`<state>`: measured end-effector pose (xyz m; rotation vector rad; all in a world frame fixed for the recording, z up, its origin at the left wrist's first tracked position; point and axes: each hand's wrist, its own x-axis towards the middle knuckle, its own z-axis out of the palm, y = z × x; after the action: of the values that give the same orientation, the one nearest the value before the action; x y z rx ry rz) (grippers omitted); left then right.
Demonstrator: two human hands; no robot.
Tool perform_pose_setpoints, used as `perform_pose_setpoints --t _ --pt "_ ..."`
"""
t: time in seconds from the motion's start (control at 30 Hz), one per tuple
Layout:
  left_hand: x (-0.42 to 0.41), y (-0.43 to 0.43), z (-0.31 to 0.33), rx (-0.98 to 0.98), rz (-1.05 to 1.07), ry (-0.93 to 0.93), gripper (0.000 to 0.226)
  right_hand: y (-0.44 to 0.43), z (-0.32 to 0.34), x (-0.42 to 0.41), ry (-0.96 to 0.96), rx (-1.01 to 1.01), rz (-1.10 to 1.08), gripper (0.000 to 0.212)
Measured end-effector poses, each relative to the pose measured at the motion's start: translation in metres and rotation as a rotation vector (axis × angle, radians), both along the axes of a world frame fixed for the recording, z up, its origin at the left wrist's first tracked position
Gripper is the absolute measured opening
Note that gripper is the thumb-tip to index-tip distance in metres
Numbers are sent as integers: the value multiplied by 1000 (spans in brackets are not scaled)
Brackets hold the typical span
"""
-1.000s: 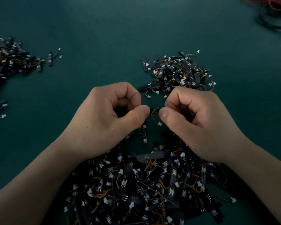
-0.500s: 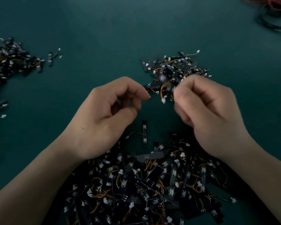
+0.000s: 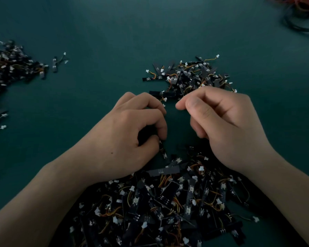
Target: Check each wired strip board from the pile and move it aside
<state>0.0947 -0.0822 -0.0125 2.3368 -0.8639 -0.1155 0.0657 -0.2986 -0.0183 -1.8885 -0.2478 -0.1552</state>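
Observation:
A big pile of black wired strip boards (image 3: pixel 168 207) with orange wires and white plugs lies in front of me, between my forearms. My left hand (image 3: pixel 125 136) is down at the pile's far edge, thumb and forefinger pinching one small strip board (image 3: pixel 163 152) that pokes out below the fingertips. My right hand (image 3: pixel 223 125) hovers to the right with its fingers curled, thumb against forefinger, and nothing visible in it. Just beyond it lies a smaller heap of strip boards (image 3: pixel 191 75).
The surface is a dark green mat (image 3: pixel 96 32). Another heap of boards (image 3: pixel 11 68) sits at the left edge, with one loose board (image 3: pixel 55 65) beside it. A coil of dark and red cables (image 3: pixel 301 15) lies at the far right corner.
Both hands held one board between them. My right hand carried it to the far heap and came back without it. My left hand dropped to the single board by the pile and took hold.

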Motion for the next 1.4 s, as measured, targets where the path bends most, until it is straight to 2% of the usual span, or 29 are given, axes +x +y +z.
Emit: perform_pose_setpoints --t 0.2,0.33,0.53,0.67,0.83,1.07,1.17,1.4 --pt "0 0 1 -22 26 28 18 -1 2 -1 3 -11 8 24" --pt "1 3 -1 -219 127 125 15 -1 3 -1 18 -38 12 24" --pt "9 5 -5 -445 208 80 13 3 6 -5 48 -154 106 27" --pt "9 5 -5 -468 187 88 11 3 4 -3 37 -280 84 21" --pt "5 4 -3 -468 120 138 11 2 3 -3 21 -217 55 21" --pt "5 5 -1 -487 133 251 9 1 6 -5 -9 -212 142 23" --pt "4 5 -2 -394 137 221 15 1 6 -5 -19 -214 133 25" --pt "3 3 -1 -350 132 221 22 2 6 -3 -12 -209 65 25"
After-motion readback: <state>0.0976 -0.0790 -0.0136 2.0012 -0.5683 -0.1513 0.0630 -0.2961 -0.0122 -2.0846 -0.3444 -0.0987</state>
